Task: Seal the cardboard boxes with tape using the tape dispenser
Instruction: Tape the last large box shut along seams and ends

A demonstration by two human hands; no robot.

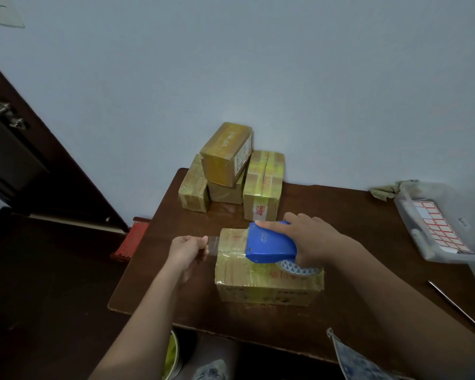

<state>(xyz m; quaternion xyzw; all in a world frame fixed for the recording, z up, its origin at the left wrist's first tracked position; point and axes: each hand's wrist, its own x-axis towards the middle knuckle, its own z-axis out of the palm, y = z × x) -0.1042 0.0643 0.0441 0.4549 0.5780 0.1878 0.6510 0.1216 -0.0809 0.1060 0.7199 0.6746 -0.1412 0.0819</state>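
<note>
Taped boxes (231,168) behind, bin (444,223) right

Light: you're working in dim, bluish, even light.
Shadows: soft, faint.
Edges: wide-angle bending, slight blur.

Left hand (187,249) pinching, seemingly thumb-to-forefinger; right hand (310,239) curled in grip.

Box (269,272) near tabletop (340,311) front, tape dispenser (270,246) on it. Stacked boxes (228,171) behind, against wall. Plastic bin (447,223) far right.
</note>
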